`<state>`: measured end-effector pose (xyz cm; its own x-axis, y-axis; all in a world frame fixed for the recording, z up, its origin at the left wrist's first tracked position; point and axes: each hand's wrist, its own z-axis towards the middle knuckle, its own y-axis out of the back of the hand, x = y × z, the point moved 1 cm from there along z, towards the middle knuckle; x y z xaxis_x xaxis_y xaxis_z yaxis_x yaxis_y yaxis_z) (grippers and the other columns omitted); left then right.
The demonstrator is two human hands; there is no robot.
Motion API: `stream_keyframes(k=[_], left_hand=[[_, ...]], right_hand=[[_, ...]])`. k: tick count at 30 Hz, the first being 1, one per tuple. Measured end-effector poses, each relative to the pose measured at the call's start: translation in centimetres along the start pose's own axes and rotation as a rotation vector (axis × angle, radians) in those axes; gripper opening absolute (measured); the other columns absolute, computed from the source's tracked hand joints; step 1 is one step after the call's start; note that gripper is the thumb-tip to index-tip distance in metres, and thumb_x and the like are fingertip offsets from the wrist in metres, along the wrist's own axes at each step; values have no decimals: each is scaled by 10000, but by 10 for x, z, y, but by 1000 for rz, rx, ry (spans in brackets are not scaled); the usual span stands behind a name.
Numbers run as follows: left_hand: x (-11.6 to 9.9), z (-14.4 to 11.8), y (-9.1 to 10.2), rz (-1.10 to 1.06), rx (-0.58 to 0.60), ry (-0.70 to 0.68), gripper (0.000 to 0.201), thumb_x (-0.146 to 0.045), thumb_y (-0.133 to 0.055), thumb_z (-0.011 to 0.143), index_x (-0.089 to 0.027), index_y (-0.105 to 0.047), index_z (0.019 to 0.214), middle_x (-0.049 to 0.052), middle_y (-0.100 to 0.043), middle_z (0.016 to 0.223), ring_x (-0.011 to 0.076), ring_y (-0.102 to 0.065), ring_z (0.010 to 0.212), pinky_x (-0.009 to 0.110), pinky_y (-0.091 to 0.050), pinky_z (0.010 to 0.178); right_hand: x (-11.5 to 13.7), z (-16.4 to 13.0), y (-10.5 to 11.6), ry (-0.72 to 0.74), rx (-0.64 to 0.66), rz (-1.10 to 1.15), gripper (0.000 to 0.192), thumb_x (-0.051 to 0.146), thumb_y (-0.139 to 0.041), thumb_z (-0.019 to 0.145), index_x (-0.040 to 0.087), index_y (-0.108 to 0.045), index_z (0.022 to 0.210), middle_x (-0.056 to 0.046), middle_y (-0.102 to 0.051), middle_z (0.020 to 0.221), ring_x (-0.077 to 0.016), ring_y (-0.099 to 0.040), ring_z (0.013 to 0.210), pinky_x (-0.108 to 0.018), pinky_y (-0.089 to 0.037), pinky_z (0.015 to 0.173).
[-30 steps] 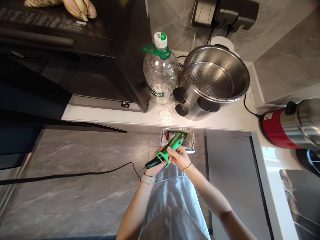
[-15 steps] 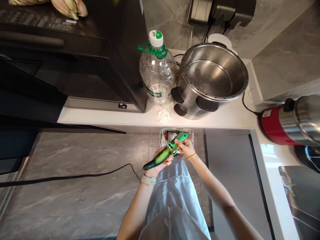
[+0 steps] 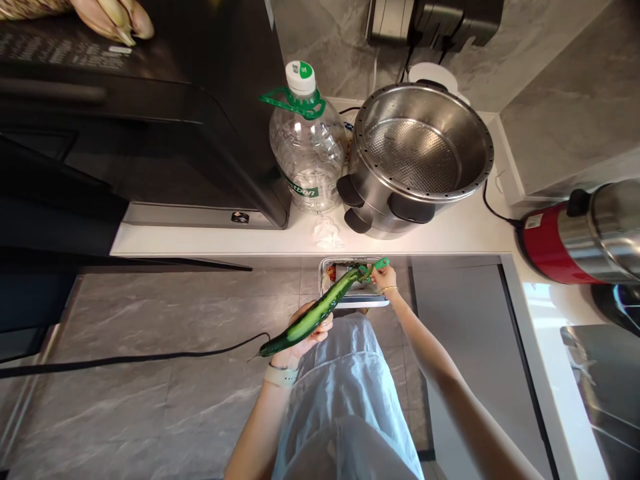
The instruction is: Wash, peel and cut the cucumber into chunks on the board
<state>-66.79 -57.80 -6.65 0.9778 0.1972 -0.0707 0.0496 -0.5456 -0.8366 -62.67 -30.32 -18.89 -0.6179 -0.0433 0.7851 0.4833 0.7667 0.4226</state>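
My left hand (image 3: 306, 337) is wrapped round the lower part of a long dark green cucumber (image 3: 320, 312), which slants up to the right. A pale peeled strip runs along its upper side. My right hand (image 3: 384, 279) grips a green peeler (image 3: 381, 264) by its handle, at the cucumber's far end. Some peel seems to hang at the peeler's head, though the blade is hard to make out. Beneath that end stands an open bin (image 3: 325, 293) with scraps inside.
On the white counter (image 3: 240, 245) stand a clear plastic bottle (image 3: 307, 150), a steel steamer pot (image 3: 367, 193) and a crumpled tissue (image 3: 327, 232). A black appliance (image 3: 200, 153) is at left, a red and steel cooker (image 3: 550, 243) at right. A black cord (image 3: 150, 357) crosses above the floor.
The peeler has slid up and right along the cucumber to its far end, lengthening the pale strip. My left hand has shifted slightly down and left with the cucumber.
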Motion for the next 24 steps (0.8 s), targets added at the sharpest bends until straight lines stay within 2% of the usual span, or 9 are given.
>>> stream_keyframes(k=[4, 7, 11, 13, 15, 17, 19, 21, 24], left_hand=[[-1, -12, 1, 9, -58, -11, 222, -302, -541, 830, -137, -549, 681, 27, -417, 610, 102, -365, 542, 171, -272, 403], [2, -15, 7, 19, -77, -36, 230, -317, -543, 825, -129, -577, 696, 32, -423, 615, 99, -342, 551, 170, -253, 402], [6, -17, 20, 16, -77, -44, 237, -310, -523, 822, -122, -612, 710, 40, -432, 620, 95, -299, 552, 184, -260, 418], [7, -17, 25, 1, -70, -41, 244, -310, -505, 826, -129, -605, 698, 39, -427, 623, 97, -285, 554, 187, -260, 421], [8, -15, 26, -24, -60, -43, 246, -314, -496, 826, -134, -595, 691, 38, -421, 622, 98, -287, 557, 182, -257, 425], [10, -11, 23, -41, -47, -37, 248, -321, -496, 825, -136, -584, 685, 36, -420, 617, 94, -286, 547, 181, -252, 424], [10, -3, 18, -54, -42, -35, 240, -319, -511, 820, -136, -572, 677, 35, -429, 611, 90, -288, 529, 190, -251, 420], [11, 5, 13, -67, -47, -42, 221, -312, -535, 812, -133, -575, 688, 36, -444, 607, 93, -315, 521, 200, -256, 417], [13, 16, 7, -75, -88, -53, 193, -305, -557, 802, -149, -580, 691, 36, -485, 601, 104, -373, 515, 207, -264, 413]], right_hand=[[-12, -2, 6, 215, -50, -509, 150, 281, -563, 806, 179, -663, 853, -66, -694, 730, -196, -647, 685, -265, -495, 644], [-16, -14, 12, 424, -6, -659, 350, 113, -495, 778, 207, -645, 1080, -92, -693, 1037, -210, -646, 922, -280, -486, 796], [-14, -27, 23, 421, -143, -504, 286, 218, -484, 839, 171, -652, 1066, -124, -687, 1027, -220, -633, 913, -316, -485, 817], [-6, -34, 25, 323, -260, -299, 287, 382, -534, 840, 157, -667, 958, -120, -703, 905, -213, -638, 792, -314, -499, 738], [9, -46, 23, 174, -299, -50, 367, 517, -572, 796, 162, -654, 758, -88, -682, 701, -180, -600, 608, -282, -481, 589], [30, -65, 14, 15, -212, 216, 458, 601, -588, 753, 183, -571, 565, -37, -594, 510, -125, -492, 435, -241, -394, 439], [55, -88, 1, -95, -31, 455, 490, 627, -653, 681, 191, -520, 500, -2, -545, 441, -80, -398, 349, -213, -299, 355], [80, -113, -12, -173, 166, 579, 493, 626, -716, 614, 189, -524, 493, 13, -533, 410, -63, -363, 308, -203, -249, 314], [110, -143, -28, -175, 380, 636, 500, 630, -749, 572, 184, -539, 491, 24, -531, 388, -54, -363, 289, -192, -244, 301]])
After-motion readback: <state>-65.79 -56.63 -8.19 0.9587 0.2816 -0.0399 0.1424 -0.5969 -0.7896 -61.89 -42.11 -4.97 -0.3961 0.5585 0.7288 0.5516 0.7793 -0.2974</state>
